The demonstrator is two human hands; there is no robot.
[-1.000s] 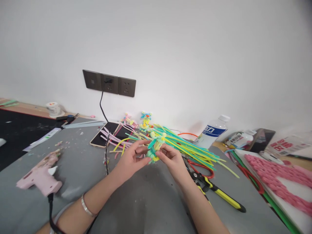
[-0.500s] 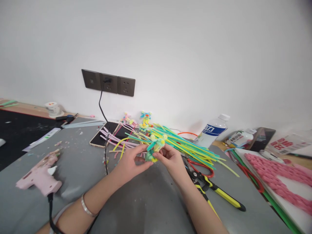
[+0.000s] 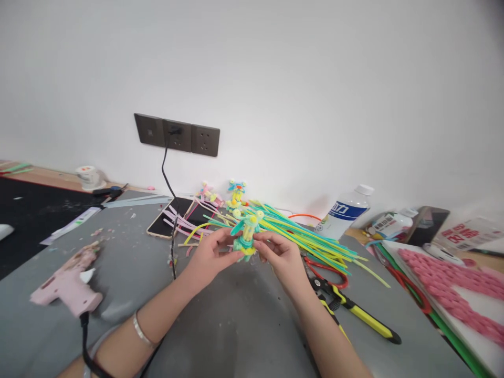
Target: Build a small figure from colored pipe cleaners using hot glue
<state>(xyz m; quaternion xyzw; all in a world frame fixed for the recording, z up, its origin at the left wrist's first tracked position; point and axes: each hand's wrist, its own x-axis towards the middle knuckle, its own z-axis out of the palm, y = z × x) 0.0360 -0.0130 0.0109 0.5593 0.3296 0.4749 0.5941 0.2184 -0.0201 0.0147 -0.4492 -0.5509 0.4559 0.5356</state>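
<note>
A small green and yellow figure (image 3: 249, 233) with two round eyes on top stands upright between my hands above the grey table. My left hand (image 3: 210, 257) pinches its lower left side with thumb and fingers. The fingers of my right hand (image 3: 279, 254) are closed on its right side. Just behind lies a loose bundle of green and yellow fuzzy stems (image 3: 311, 241). Two finished-looking figures, one pink (image 3: 207, 192) and one blue and yellow (image 3: 237, 194), stand near the wall.
A pink glue gun (image 3: 69, 286) lies at the left with its black cord. Yellow-black pliers (image 3: 364, 315) and red-handled scissors (image 3: 328, 273) are right of my right hand. Farther back are a phone (image 3: 163, 220), a water bottle (image 3: 346, 210) and pink braided work (image 3: 444, 289).
The green and yellow figure has turned from leaning sideways to upright, its eyes now on top. My right hand has shifted slightly right and its fingers have changed position. The view has moved slightly.
</note>
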